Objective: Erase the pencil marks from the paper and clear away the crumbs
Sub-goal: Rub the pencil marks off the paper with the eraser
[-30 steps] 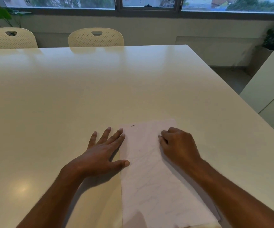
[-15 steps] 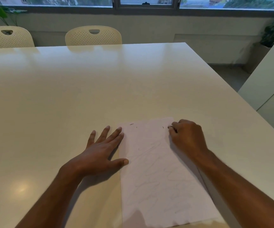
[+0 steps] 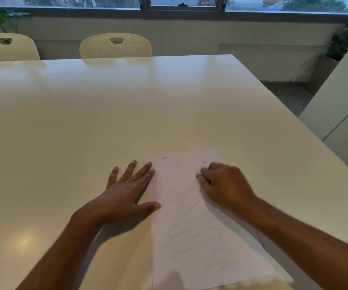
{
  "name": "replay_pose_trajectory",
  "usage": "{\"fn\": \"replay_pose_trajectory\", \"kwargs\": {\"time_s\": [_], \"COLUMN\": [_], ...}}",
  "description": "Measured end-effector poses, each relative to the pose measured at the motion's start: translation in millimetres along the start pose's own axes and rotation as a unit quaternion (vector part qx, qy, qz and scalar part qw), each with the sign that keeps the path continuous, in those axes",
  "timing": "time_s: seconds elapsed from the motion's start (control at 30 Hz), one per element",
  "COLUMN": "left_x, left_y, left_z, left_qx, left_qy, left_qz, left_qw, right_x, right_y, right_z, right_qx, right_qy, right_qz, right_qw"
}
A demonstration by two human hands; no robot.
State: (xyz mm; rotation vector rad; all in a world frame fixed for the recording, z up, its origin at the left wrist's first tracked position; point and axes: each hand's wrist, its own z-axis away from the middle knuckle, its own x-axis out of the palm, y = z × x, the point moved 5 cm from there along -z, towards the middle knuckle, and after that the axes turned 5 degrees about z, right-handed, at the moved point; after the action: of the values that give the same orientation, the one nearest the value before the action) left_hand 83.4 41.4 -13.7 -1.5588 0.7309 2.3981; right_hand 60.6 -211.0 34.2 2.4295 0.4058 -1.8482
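While the left hand (image 3: 127, 193) lies flat with fingers spread on the paper's (image 3: 191, 227) left edge, the right hand (image 3: 225, 185) is curled tight over its upper right, perhaps pinching an eraser, though blur hides it. Three crumbs (image 3: 164, 158) lie near the far edge. Bare table (image 3: 106, 111) stretches beyond.

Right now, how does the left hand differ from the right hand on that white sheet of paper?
The left hand lies flat with fingers spread, mostly on the glossy cream table, only fingertips and thumb touching the white sheet of paper. The right hand is curled, fingertips pinched on something small, too hidden to identify, pressed against the sheet. Both touch the paper.
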Motion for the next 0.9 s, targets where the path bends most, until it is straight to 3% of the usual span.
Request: {"fn": "replay_pose_trajectory", "kwargs": {"time_s": [0.13, 0.27, 0.43, 0.6, 0.73, 0.9], "left_x": [1, 0, -1, -1, -1, -1], "left_y": [0, 2, 1, 1, 2, 1], "left_z": [1, 1, 1, 1, 1, 1], "left_qx": [0.0, -0.002, -0.001, 0.0, 0.0, 0.002], "left_qy": [-0.002, -0.001, -0.003, 0.0, -0.002, 0.001], "left_qz": [-0.002, -0.004, -0.006, -0.001, 0.001, 0.003], "left_qw": [1.0, 1.0, 1.0, 1.0, 1.0, 1.0], "right_x": [-4, 1, -2, 3, -2, 1], "right_y": [48, -5, 45, 0, 49, 3], "right_z": [-24, 2, -25, -3, -29, -6], "right_qx": [0.092, 0.005, 0.097, 0.013, 0.106, 0.016], "right_qy": [0.042, 0.0, 0.032, 0.0, 0.043, 0.008], "right_qz": [0.061, -0.003, 0.055, -0.006, 0.046, 0.009], "right_qw": [0.993, 1.0, 0.993, 1.0, 0.992, 1.0]}}
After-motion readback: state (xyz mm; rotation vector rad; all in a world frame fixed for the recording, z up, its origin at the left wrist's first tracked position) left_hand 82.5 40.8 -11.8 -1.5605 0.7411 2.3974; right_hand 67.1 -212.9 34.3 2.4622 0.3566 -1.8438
